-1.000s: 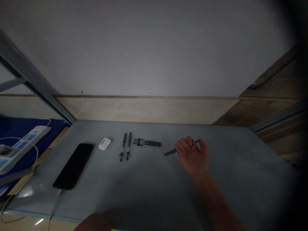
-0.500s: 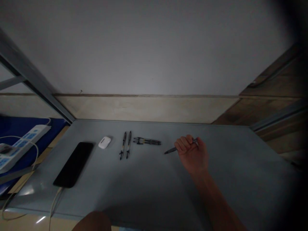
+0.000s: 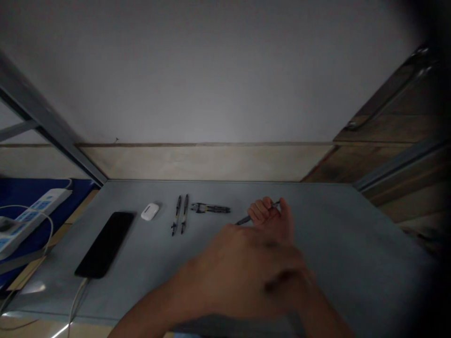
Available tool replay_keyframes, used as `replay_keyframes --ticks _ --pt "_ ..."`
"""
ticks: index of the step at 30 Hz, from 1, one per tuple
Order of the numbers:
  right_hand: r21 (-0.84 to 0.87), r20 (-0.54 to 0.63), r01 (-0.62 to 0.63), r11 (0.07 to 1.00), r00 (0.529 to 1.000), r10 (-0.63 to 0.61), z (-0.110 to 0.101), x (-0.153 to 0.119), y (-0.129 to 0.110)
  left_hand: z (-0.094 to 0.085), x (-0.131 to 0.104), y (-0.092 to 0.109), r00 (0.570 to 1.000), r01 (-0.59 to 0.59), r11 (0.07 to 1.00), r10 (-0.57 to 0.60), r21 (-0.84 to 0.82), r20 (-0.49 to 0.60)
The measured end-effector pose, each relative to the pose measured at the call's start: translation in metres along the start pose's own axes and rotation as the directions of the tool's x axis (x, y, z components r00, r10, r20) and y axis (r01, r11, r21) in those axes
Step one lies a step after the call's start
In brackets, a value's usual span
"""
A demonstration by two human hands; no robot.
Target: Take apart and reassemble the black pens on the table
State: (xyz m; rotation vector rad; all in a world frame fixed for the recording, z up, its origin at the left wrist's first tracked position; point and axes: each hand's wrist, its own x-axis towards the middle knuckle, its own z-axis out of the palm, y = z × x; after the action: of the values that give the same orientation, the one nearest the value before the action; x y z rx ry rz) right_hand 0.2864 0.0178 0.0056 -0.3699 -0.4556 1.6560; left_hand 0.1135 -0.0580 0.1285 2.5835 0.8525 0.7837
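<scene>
Within right hand (image 3: 270, 218): pen (image 3: 243, 220), any lettering unclear.

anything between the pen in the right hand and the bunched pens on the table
Nothing visible: only tabletop shows between the pen in the right hand and the bunched pens. The blurred left hand looms just below that gap in the picture, at a height that is hard to tell.

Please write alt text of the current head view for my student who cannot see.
A right hand grips a dark pen at a grey table, with a blurred left hand in front of its wrist. Left of that pen lie a cluster of pens, two pens side by side, a small white case and a black phone with a cable.
</scene>
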Motion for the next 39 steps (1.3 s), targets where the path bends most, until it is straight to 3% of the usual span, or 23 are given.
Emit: replay_keyframes --ticks 4,8,11,14,22,34,39 --pt "0.0 0.02 0.001 1.0 1.0 -0.001 -0.001 0.0 0.001 0.033 0.007 -0.05 0.989 0.142 0.987 -0.137 0.078 -0.061" --pt "0.038 0.025 0.013 0.999 1.0 -0.014 -0.003 0.001 0.004 0.066 -0.016 -0.099 0.913 0.389 0.921 -0.38 0.033 -0.148" --pt "0.071 0.007 0.018 0.997 1.0 -0.019 -0.003 0.001 0.006 0.085 -0.032 -0.119 0.877 0.447 0.891 -0.454 -0.08 -0.156" --pt "0.079 -0.003 0.003 0.997 1.0 -0.003 -0.001 0.0 0.006 0.095 -0.038 -0.123 0.875 0.445 0.879 -0.467 -0.172 -0.124" --pt "0.039 0.011 -0.006 0.999 1.0 0.006 0.001 -0.001 0.008 0.103 -0.037 -0.111 0.892 0.415 0.845 -0.451 -0.336 -0.032" --pt "-0.028 0.048 -0.046 0.999 0.998 0.047 0.007 -0.003 0.013 0.107 -0.038 -0.111 0.85 0.459 0.745 -0.526 -0.485 -0.004" --pt "-0.243 -0.008 0.076 0.967 0.997 -0.08 0.001 0.002 0.017 0.107 -0.04 -0.118 0.793 0.487 0.661 -0.609 -0.571 -0.029"
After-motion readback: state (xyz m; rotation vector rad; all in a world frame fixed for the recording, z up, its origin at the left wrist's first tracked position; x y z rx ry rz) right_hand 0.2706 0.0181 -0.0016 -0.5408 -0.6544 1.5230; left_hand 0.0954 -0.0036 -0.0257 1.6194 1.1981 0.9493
